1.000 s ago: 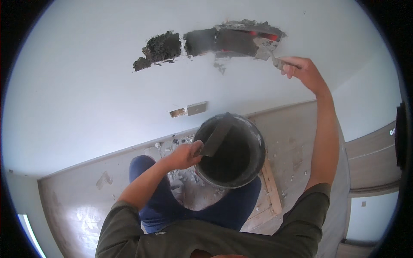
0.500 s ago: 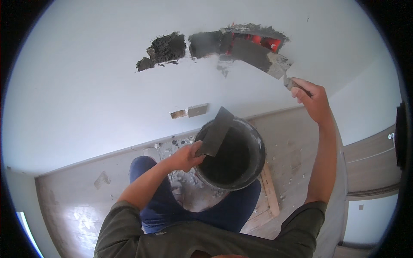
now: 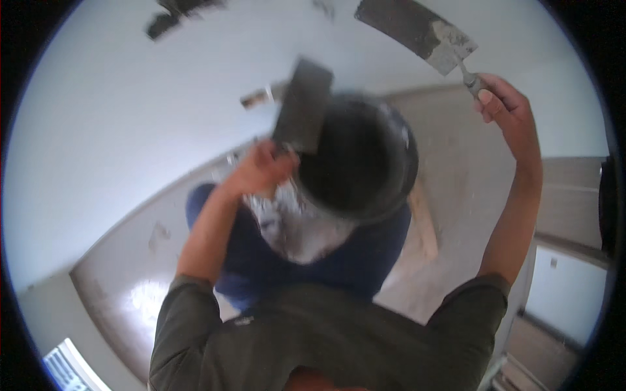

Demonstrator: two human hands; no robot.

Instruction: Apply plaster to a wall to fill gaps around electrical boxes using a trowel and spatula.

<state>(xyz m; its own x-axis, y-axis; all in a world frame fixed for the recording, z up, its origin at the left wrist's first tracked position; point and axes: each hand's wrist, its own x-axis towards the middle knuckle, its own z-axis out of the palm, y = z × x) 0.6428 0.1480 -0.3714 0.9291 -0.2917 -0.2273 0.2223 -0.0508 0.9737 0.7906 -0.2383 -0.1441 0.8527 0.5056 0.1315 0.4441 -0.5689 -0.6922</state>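
Observation:
My right hand (image 3: 502,104) grips the handle of a wide flat trowel (image 3: 407,29) with pale grey mortar on its blade, held up at the upper right. My left hand (image 3: 267,169) is closed on the handle of a second dark rectangular blade (image 3: 303,101), which overlaps the left rim of a black bucket (image 3: 401,137) with dark contents. The bucket stands between my knees (image 3: 391,241). The dark patches of mortar (image 3: 163,23) on the white wall are cut off by the top edge of the view, and the picture is blurred.
The white wall (image 3: 130,117) has a small opening (image 3: 251,101) low down beside the left-hand blade. A wooden board (image 3: 427,234) lies right of the bucket among debris on the floor. A brown wooden panel (image 3: 567,182) stands at the far right, with a door frame beside it.
The view has tipped downward, pushing the wall patches out at the top. My right hand has drawn the trowel off the patched strip, uncovering red inside it half a second ago.

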